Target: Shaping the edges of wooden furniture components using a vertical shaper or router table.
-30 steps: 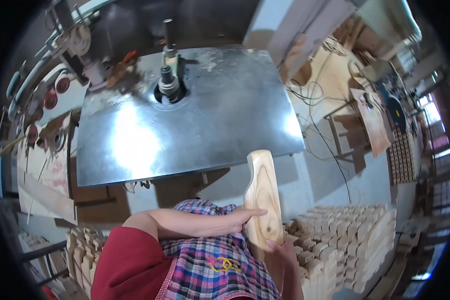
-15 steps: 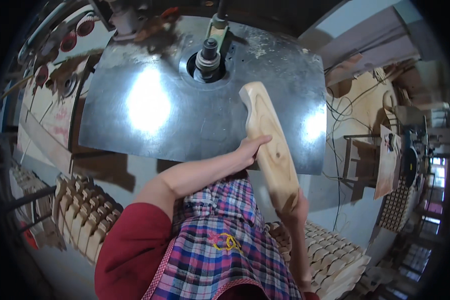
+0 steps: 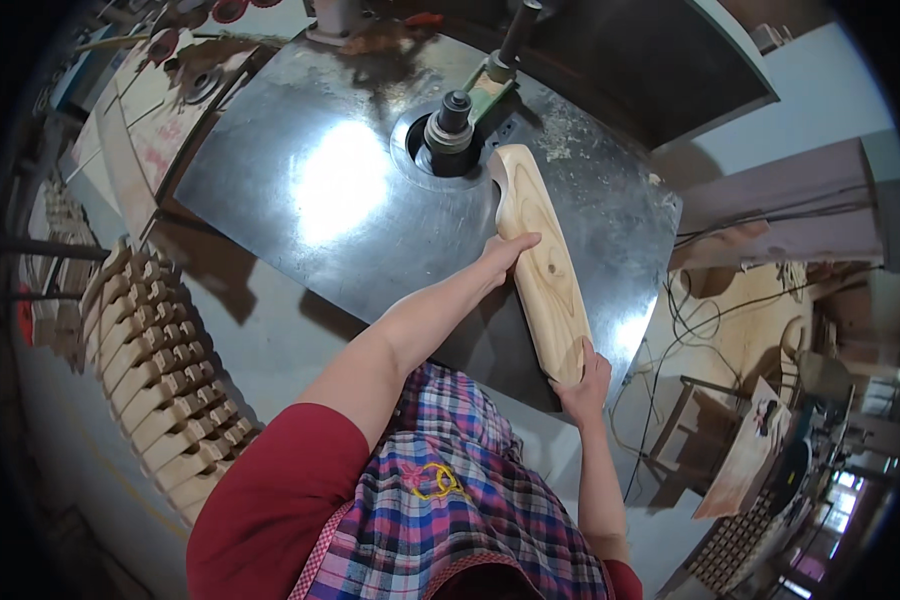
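A long, pale wooden piece (image 3: pixel 550 290) with a curved notch on its left edge lies at a slant over the metal table (image 3: pixel 420 265). My left hand (image 3: pixel 507 254) grips its left side near the notch, thumb on top. At the near end my right hand (image 3: pixel 583 384) is closed around the wood. Just left of the piece's far end a dark spindle cutter (image 3: pixel 452 135) rises from a round opening in the table. A small gap seems to lie between cutter and wood, though contact cannot be ruled out.
Stacked notched wooden pieces (image 3: pixel 165 370) stand on the floor to the left. A green bracket (image 3: pixel 490 85) with an upright post is behind the spindle. Loose cables (image 3: pixel 685 325) hang right of the table, near a wooden stand (image 3: pixel 695 430). A dark panel (image 3: pixel 660 70) borders the far side.
The wooden piece has moved forward, its far end now close beside the spindle. Both hands travelled with it, keeping their grip. The view has turned, so the table appears more slanted.
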